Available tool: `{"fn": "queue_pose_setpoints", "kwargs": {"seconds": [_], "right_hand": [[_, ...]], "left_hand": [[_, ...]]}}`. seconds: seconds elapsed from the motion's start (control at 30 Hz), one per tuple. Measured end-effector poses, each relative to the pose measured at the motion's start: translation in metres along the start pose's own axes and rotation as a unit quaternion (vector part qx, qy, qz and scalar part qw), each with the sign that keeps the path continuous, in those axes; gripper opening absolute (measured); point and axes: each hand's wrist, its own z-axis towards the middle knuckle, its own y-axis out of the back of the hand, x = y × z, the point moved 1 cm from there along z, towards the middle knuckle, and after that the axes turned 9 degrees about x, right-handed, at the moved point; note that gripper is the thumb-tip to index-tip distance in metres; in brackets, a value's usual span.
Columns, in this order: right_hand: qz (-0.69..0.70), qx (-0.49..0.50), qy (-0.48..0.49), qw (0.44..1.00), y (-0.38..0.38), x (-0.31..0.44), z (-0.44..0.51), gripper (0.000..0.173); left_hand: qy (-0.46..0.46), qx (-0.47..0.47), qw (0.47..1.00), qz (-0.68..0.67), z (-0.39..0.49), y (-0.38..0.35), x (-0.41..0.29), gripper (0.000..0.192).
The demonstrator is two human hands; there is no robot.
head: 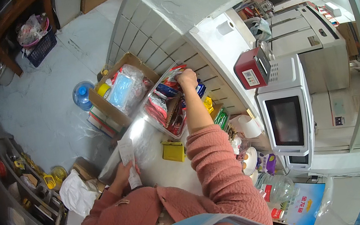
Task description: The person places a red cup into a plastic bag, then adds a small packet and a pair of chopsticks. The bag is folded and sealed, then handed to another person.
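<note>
My left hand [124,176] holds a long paper slip [127,156] with print on it, low over the near edge of the metal countertop [154,161]. My right arm reaches out to a clear plastic bin [177,135] full of colourful packets. There my right hand [187,78] is at the bin's far end, its fingers down by a red packet [177,69]; whether they grip it is hidden. Red packets [156,107] and blue packets lie in the bin beside a cardboard divider. A yellow-green pouch [173,151] rests on the counter between my arms.
Left of the bin, an open cardboard box [108,108] holds plastic bags and a blue pack. A white microwave [286,121] and a red appliance [252,68] stand at the right. A water jug [83,95] is on the floor, and shelving [29,192] stands at the lower left.
</note>
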Motion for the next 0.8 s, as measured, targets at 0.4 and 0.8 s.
{"fn": "queue_pose_setpoints", "kwargs": {"seconds": [0.4,0.8], "right_hand": [[0.286,-0.092,0.277,0.913,0.079,-0.166,-0.135,0.019],[0.083,-0.347,0.017,0.934,0.128,-0.505,-0.440,0.010]], "left_hand": [[-0.012,-0.022,0.999,0.023,0.003,0.004,0.000,0.018],[0.023,0.033,0.962,0.271,-0.018,-0.067,0.017,0.023]]}}
